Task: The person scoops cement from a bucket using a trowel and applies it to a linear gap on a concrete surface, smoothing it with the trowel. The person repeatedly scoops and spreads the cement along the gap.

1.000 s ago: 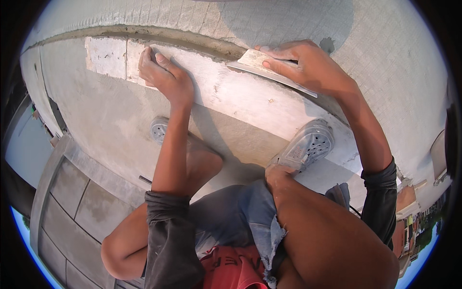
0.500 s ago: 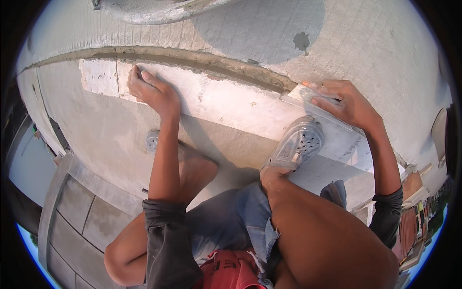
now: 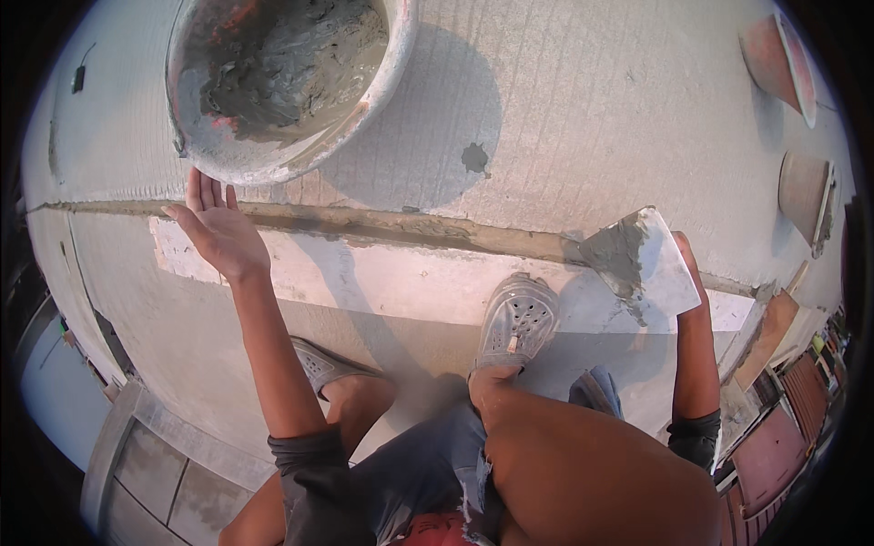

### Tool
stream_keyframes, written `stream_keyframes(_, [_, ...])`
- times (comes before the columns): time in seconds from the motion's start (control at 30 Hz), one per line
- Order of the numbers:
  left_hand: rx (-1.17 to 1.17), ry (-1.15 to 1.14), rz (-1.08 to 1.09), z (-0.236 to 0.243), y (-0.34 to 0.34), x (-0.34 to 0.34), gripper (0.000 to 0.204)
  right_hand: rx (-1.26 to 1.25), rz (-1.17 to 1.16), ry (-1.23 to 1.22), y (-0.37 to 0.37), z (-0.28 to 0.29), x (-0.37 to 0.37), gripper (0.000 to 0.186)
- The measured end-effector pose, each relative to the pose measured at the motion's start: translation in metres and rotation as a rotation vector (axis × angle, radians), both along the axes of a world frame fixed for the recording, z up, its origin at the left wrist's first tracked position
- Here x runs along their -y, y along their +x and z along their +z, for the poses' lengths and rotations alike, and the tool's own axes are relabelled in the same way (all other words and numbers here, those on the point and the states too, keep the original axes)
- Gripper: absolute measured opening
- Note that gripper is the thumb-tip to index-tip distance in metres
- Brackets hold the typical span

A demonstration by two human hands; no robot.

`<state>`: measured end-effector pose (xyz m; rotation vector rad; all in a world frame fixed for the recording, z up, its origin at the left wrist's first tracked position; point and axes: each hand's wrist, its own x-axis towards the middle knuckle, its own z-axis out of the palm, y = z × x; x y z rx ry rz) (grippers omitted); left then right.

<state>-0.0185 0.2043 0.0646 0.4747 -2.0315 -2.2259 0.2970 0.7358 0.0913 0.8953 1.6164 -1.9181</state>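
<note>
My right hand [image 3: 689, 264] grips a flat, squarish plastering trowel [image 3: 672, 268] from behind, most of its fingers hidden by the plate. Wet grey mortar [image 3: 616, 253] covers the left part of the trowel's raised face. My left hand [image 3: 221, 232] is open, palm up, with its fingertips at the near rim of a round bucket [image 3: 407, 55]. Whether they touch the rim I cannot tell. Inside the bucket lies more wet mortar [image 3: 282, 68]. Between my hands and feet runs a long pale board [image 3: 401, 273], along a mortar-lined groove [image 3: 446, 227] in the concrete.
My shoes, the right one [image 3: 521, 318] being nearer the board, stand close to its near edge. At the far right are a reddish bucket [image 3: 772, 59] and another mortar-smeared container [image 3: 801, 196]. A mortar spot [image 3: 474, 157] marks the concrete. Paving slabs [image 3: 150, 464] lie at lower left.
My right hand has lifted the trowel off the board and turned its mortar-covered face into view. My left hand has opened and reached to the bucket. The view has shifted, showing more of the bucket.
</note>
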Motion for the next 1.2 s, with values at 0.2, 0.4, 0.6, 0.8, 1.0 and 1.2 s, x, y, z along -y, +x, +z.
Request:
stream_keyframes(0.2, [0.287, 0.451, -0.167, -0.004, -0.053, -0.010, 0.049, 0.133, -0.573, -0.280, -0.022, -0.028, 0.058, 0.027])
stream_keyframes(0.4, [0.032, 0.439, -0.174, 0.050, 0.002, -0.086, 0.061, -0.481, -0.033, 0.252, -0.125, 0.092, 0.106, 0.045])
stream_keyframes(0.6, [0.123, 0.294, -0.318, 0.084, 0.065, -0.126, 0.067, -0.374, 0.271, 0.468, -0.211, 0.128, 0.144, 0.051])
stream_keyframes(0.8, [-0.002, 0.014, -0.398, 0.057, 0.087, -0.135, 0.067, -0.366, 0.500, 0.763, -0.236, 0.066, 0.147, 0.048])
stream_keyframes(1.0, [0.018, -0.105, -0.384, 0.053, 0.103, -0.125, 0.090, -0.244, 0.603, 0.605, -0.244, 0.052, 0.158, 0.042])
stream_keyframes(1.2, [0.011, -0.067, -0.489, 0.044, 0.103, -0.124, 0.107, -0.275, 0.561, 0.530, -0.233, 0.026, 0.168, 0.040])
